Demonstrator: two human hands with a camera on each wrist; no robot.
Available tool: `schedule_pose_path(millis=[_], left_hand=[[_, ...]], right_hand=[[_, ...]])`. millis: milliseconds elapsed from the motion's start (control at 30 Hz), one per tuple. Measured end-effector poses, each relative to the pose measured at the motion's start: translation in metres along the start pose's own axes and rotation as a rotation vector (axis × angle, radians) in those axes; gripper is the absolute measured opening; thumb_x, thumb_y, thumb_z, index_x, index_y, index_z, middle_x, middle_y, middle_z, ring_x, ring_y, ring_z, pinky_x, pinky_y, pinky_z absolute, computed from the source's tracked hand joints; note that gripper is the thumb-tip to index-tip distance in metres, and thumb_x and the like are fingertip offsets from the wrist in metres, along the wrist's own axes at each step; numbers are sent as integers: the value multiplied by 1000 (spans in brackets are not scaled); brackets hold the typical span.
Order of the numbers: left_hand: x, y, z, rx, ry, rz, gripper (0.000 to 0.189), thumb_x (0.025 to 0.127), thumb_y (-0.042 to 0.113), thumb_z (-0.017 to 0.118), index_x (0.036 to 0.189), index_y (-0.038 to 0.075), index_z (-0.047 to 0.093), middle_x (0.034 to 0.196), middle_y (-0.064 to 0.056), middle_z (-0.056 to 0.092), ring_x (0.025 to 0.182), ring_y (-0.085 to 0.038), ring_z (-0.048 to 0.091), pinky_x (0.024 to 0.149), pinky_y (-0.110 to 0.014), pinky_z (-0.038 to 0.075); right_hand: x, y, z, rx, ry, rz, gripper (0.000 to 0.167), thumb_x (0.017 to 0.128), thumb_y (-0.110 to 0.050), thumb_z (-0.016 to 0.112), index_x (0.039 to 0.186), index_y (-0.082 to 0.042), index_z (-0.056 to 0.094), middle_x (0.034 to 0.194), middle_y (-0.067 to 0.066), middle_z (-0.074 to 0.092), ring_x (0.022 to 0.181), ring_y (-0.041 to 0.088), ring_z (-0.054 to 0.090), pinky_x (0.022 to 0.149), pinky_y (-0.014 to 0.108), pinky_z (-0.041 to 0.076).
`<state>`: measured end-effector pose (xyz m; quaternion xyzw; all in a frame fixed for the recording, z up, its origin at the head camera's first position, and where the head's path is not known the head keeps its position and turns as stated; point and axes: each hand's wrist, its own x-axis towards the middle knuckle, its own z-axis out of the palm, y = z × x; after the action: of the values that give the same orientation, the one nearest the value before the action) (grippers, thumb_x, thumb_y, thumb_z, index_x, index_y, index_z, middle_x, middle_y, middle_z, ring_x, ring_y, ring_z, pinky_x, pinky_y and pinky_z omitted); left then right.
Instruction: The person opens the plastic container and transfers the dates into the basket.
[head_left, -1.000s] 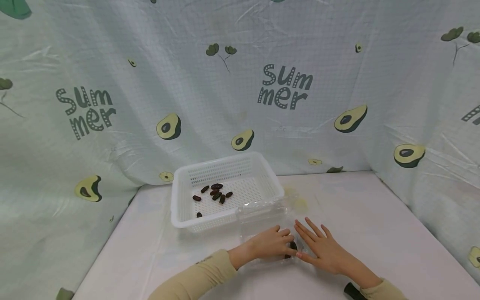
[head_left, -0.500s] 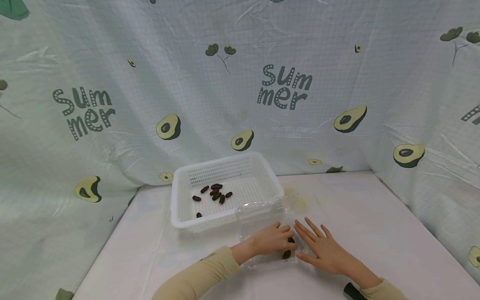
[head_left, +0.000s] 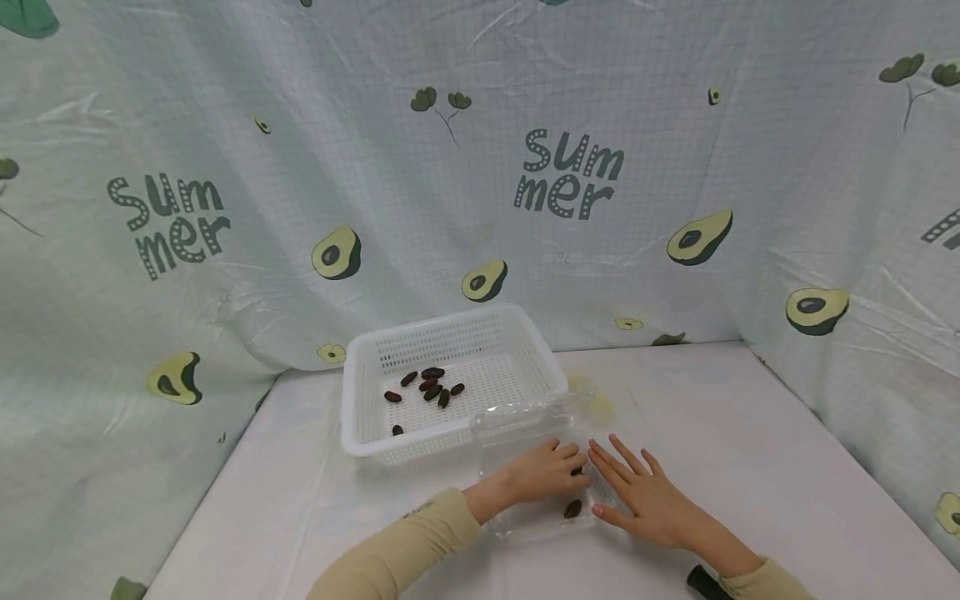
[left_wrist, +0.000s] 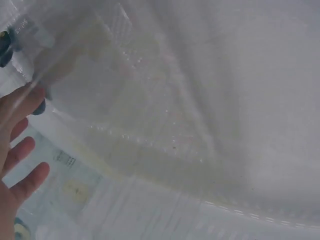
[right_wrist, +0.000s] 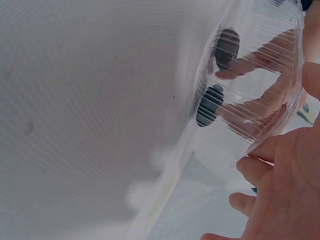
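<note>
In the head view my left hand [head_left: 536, 475] reaches into a clear plastic clamshell box [head_left: 517, 523] and pinches a dark brown date [head_left: 577, 471] at its fingertips, low in the box. Another date [head_left: 573, 509] lies loose in the box, nearer to me. Through the ribbed clear wall in the right wrist view, both the loose date [right_wrist: 227, 48] and the pinched date [right_wrist: 210, 106] show close to the left fingers. My right hand [head_left: 648, 504] lies with fingers spread and straight against the box's right side. Part of the pinched date is hidden behind the fingers.
Behind the box stands a white perforated plastic basket [head_left: 525, 367] with several dates [head_left: 432, 390] in it. The box's raised lid [head_left: 525, 412] reaches the basket's front rim. A dark cylindrical object [head_left: 707, 582] lies by the right sleeve. A printed curtain [head_left: 420, 183] hangs behind the table.
My left hand has moved slightly away from me inside the box, taking the pinched date with it. The loose date has come into fuller view. My right hand has stayed in place.
</note>
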<state>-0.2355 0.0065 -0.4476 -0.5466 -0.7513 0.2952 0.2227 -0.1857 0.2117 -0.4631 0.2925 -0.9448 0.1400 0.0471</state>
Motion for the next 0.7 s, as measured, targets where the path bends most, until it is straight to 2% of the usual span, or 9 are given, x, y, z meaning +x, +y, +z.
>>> schedule_pose_path(millis=[167, 267, 333, 400, 500, 700], left_hand=[[0, -1, 3, -12, 1, -8, 24, 91, 30, 45, 113, 37, 48, 117, 13, 50, 99, -3, 45, 74, -19, 42], [0, -2, 3, -17, -9, -6, 22, 90, 29, 45, 110, 37, 51, 117, 13, 50, 100, -4, 45, 76, -19, 43], [1, -3, 4, -24, -16, -5, 21, 89, 29, 45, 106, 38, 54, 117, 12, 49, 101, -4, 45, 76, -20, 43], [0, -3, 5, -27, -21, -1, 20, 89, 30, 44, 103, 38, 55, 115, 12, 49, 100, -5, 44, 76, -20, 43], [-1, -5, 5, -33, -22, 5, 19, 88, 31, 43, 100, 38, 57, 112, 12, 50, 99, -4, 45, 74, -19, 42], [-4, -5, 4, -32, -17, 21, 17, 89, 33, 42, 98, 36, 56, 106, 13, 49, 94, -3, 45, 71, -19, 40]], right_hand=[[0, 0, 0, -3, -5, -8, 69, 86, -50, 46, 141, -13, 25, 147, 5, 24, 133, 0, -20, 96, 64, 19], [0, 0, -1, -7, 3, -8, 69, 86, -50, 45, 141, -13, 25, 147, 4, 25, 139, 10, -9, 95, 64, 20], [0, -1, -1, -6, 6, -8, 69, 87, -51, 45, 141, -13, 26, 147, 5, 25, 139, 12, -6, 95, 64, 20], [0, -1, -1, -5, 11, -10, 69, 86, -51, 45, 141, -13, 26, 147, 5, 26, 139, 11, -7, 95, 65, 20], [0, -1, -1, 0, 10, -11, 69, 86, -50, 45, 141, -13, 26, 147, 4, 25, 135, 2, -16, 95, 64, 20], [-1, -1, 0, -4, 13, -8, 69, 86, -50, 47, 141, -14, 25, 148, 3, 24, 135, 1, -16, 95, 64, 20]])
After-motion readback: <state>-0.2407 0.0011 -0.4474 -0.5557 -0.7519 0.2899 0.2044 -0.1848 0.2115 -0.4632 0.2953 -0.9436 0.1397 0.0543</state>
